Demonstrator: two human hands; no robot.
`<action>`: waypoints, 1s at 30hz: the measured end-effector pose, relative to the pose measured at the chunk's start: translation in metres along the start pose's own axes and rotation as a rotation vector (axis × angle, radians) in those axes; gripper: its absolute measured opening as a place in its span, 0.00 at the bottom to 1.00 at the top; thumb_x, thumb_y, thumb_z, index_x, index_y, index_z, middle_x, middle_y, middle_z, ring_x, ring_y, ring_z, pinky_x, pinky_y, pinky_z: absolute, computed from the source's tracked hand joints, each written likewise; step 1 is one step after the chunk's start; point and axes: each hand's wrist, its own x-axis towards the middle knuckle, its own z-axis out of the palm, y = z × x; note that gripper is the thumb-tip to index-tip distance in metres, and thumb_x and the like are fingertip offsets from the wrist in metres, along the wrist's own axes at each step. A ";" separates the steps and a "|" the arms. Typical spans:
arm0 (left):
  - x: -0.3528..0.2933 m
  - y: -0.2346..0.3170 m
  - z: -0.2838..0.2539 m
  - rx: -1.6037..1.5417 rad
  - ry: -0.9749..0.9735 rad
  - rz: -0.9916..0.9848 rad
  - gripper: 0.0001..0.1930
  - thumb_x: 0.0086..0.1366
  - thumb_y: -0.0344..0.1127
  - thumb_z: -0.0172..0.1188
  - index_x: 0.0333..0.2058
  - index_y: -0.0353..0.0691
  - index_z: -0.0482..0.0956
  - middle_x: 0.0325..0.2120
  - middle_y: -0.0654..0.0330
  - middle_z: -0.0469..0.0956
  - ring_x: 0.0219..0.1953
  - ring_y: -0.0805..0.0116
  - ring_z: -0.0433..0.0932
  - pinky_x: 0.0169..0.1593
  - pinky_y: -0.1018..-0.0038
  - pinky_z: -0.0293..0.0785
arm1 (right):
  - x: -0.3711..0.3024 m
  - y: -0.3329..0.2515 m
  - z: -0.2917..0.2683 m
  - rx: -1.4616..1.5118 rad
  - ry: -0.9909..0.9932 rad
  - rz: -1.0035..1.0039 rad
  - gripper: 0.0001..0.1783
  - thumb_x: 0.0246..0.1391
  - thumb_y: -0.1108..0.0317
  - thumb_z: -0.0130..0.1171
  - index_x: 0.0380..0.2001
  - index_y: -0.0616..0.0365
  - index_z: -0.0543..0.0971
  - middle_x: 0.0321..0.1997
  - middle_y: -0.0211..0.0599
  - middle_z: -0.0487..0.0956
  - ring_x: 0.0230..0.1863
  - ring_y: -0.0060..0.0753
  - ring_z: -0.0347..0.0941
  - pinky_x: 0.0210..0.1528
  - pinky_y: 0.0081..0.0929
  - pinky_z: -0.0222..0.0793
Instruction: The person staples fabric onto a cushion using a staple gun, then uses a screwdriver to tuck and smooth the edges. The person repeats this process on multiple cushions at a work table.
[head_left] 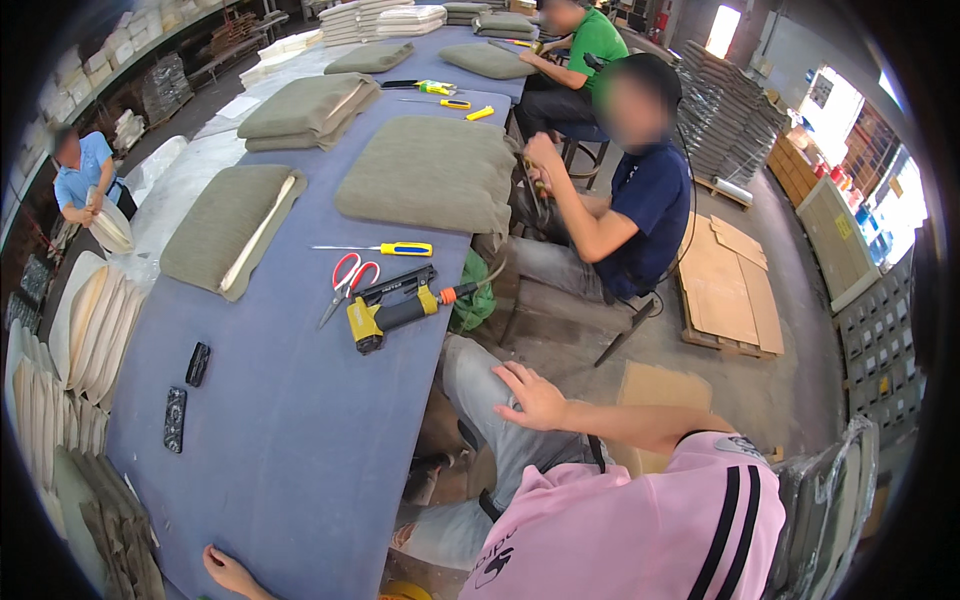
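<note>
My right hand (535,397) rests on my knee with its fingers spread, holding nothing. At the table's near left edge lies my left hand (230,573), fingers loosely bent and nothing visible in it. Ahead on the blue-grey table (290,430) is a yellow and black staple gun (392,312) with an orange hose coupling. Red-handled scissors (350,283) lie against it, and a yellow-handled screwdriver (405,249) is just beyond. Two small dark blocks (198,364) sit toward the left. Past the tools lie grey-green fabric-covered cushions (428,175).
A co-worker in dark blue (640,200) sits ahead along the table, with another in green (598,50) beyond. Across the table a person in light blue (90,170) handles a pale pad. Stacked pads (100,330) line the left side. Cardboard sheets (728,280) lie on a pallet at right.
</note>
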 end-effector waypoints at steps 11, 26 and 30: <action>-0.095 0.329 0.032 -0.471 -0.288 0.267 0.23 0.78 0.33 0.64 0.68 0.39 0.80 0.76 0.41 0.69 0.79 0.39 0.66 0.80 0.45 0.62 | -0.003 0.020 -0.003 0.151 0.055 0.037 0.47 0.65 0.43 0.73 0.81 0.48 0.68 0.80 0.52 0.69 0.75 0.64 0.69 0.74 0.56 0.72; -0.081 0.585 0.124 -0.967 -0.440 0.329 0.25 0.82 0.38 0.61 0.73 0.36 0.77 0.71 0.47 0.78 0.73 0.45 0.75 0.77 0.51 0.67 | 0.010 0.056 0.009 0.802 0.006 0.580 0.39 0.77 0.47 0.64 0.80 0.58 0.70 0.80 0.58 0.71 0.80 0.64 0.68 0.80 0.52 0.67; -0.079 0.589 0.120 -0.880 -0.491 0.315 0.25 0.82 0.38 0.61 0.72 0.37 0.77 0.69 0.48 0.80 0.71 0.46 0.76 0.76 0.52 0.67 | 0.012 0.044 -0.005 0.465 -0.139 0.616 0.35 0.83 0.45 0.52 0.75 0.63 0.75 0.73 0.60 0.80 0.76 0.62 0.75 0.77 0.47 0.70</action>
